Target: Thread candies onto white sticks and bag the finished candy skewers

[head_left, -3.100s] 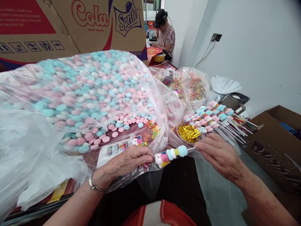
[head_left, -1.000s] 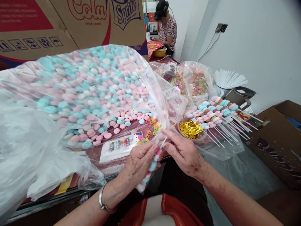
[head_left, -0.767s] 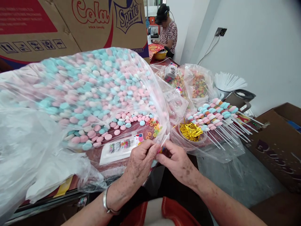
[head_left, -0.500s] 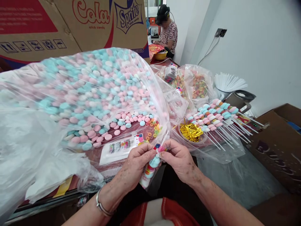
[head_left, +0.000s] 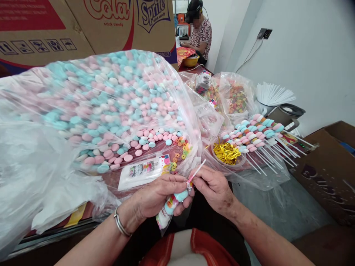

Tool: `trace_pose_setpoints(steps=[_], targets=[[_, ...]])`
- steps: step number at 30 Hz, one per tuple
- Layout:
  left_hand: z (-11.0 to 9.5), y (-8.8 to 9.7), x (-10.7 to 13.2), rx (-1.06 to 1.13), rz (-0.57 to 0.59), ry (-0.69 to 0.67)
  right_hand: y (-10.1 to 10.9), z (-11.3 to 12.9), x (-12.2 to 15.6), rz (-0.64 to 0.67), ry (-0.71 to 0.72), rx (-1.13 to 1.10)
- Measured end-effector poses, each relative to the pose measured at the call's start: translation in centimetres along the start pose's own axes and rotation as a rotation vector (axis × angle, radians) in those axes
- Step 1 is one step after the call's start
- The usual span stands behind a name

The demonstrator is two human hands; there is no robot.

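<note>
A candy skewer (head_left: 180,195) with blue and pink pieces sits in a clear printed plastic bag (head_left: 164,218), tilted over my lap. My left hand (head_left: 163,193) is closed around the upper part of the bagged skewer, with some fingers beneath it. At the bag's gathered mouth, my right hand (head_left: 215,189) pinches by the white stick (head_left: 199,168), which pokes out up and to the right. Just beyond my hands lies a stack of flat printed bags (head_left: 144,171). Gold twist ties (head_left: 226,153) fill a round tub to the right.
A huge clear sack of pink, blue and white candies (head_left: 111,99) spreads over the left. Ring candies (head_left: 180,147) lie by its mouth. Finished-looking skewers (head_left: 253,133) are piled at right, near a jug (head_left: 288,114) and white sticks (head_left: 274,94). Cardboard boxes (head_left: 77,22) and another person (head_left: 201,35) are behind.
The bagged skewer has tilted further, its lower end swinging left. Its white stick now shows above the bag mouth. My left hand has shifted to wrap the bag; my right hand moved slightly right.
</note>
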State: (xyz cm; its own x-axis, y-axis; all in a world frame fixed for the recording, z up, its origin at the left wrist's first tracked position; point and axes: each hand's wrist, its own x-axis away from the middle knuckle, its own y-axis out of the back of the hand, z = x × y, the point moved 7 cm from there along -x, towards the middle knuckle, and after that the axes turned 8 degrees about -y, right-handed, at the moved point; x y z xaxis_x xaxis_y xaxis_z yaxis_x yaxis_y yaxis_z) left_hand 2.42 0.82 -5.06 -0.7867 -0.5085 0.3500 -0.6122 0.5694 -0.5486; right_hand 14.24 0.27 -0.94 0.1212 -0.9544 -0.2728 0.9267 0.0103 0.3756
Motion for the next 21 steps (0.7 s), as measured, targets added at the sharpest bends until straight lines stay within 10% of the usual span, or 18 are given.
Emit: trace_pose_setpoints(steps=[5, 8, 13, 17, 21], targets=[[-0.9, 0.4, 0.0, -0.2, -0.118, -0.06, 0.1, -1.0, 0.5, -0.041, -0.098, 0.103], [-0.9, 0.6, -0.2, -0.217, -0.168, -0.072, 1.0, 0.8, 1.2, -0.173, 0.122, 0.48], [0.1, 0.4, -0.5, -0.16, -0.057, -0.003, -0.9, 3.5, 2.6, 0.088, 0.514, 0.785], [0.6, -0.2, -0.4, -0.201, 0.049, 0.111, -1.3, 3.5, 2.3, 0.166, 0.528, 0.825], [-1.0, -0.4, -0.4, -0.729, -0.038, -0.049, -1.2, 2.6, 1.6, 0.211, 0.41, 0.822]])
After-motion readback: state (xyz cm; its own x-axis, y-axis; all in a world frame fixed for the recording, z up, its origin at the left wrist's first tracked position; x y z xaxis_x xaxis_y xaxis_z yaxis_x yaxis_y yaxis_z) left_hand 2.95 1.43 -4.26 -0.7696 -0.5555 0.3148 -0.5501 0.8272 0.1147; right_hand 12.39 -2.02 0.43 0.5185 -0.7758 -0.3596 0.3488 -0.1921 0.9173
